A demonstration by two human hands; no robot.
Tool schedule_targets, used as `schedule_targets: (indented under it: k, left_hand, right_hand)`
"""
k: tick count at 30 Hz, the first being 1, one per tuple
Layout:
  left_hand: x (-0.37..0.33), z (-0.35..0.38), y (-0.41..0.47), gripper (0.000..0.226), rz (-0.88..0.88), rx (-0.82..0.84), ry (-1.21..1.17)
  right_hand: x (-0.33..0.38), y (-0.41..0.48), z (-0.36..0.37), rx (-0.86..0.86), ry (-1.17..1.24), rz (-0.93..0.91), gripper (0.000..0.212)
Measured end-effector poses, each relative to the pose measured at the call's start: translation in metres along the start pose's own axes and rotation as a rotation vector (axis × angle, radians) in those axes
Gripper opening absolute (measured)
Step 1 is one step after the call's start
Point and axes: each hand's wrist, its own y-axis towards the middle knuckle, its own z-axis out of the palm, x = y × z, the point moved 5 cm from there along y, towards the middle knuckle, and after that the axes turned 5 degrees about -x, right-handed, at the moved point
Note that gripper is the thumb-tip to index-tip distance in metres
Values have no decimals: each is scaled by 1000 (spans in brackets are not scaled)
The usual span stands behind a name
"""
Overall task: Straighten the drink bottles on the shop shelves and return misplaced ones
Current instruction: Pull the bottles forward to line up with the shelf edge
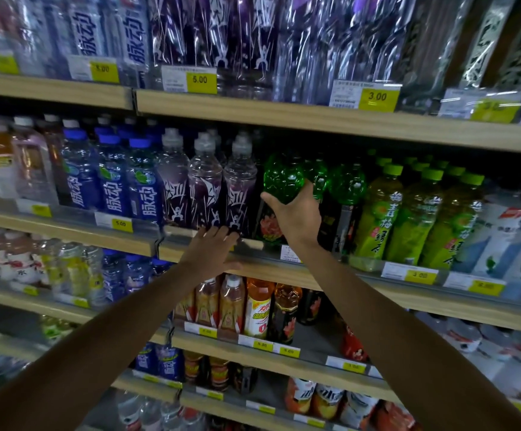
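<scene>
The right hand [295,214] reaches up to the middle shelf [346,284] and grips the green bottle [282,178] at its bumpy upper part. The thumb lies on the bottle's left side and the fingers [312,185] curl round its right. The green bottle stands upright at the front of the shelf, with purple bottles [204,194] just to its left and more green bottles of the same kind just beside it on the right. Its dark lower label with a pink flower shows below the hand. The left hand [214,248] lies flat over the shelf's front edge, its fingers straight and a little spread. They hold nothing, and their tips touch the base of the rightmost purple bottle. The three purple bottles stand upright in a row, with blue bottles [113,185] to their left. Yellow-green tea bottles [380,213] stand further right, near the green ones. Yellow price tags [419,275] hang along the shelf fronts. Other shelves above and below carry more drinks, and much of the top row is blurred.
</scene>
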Motion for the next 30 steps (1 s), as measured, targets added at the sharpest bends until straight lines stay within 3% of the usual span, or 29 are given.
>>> schedule_targets:
  k: [6,14,19,30]
  left_hand:
    - [-1,2,-1,75,-15,-2,14]
    - [-1,4,-2,75,-28,3,8]
    - [-2,2,-3,74,-27,8,-22]
    - [-5,-1,-4,75,-39,13,-34]
  right_hand:
    - [1,-5,7,-14,7,-7,94]
    - [20,-10,6,-148,-153,-234,80]
    - [21,-2,8,-190,-216,-205,78]
    - [28,10,17,-95,-494,-194,82]
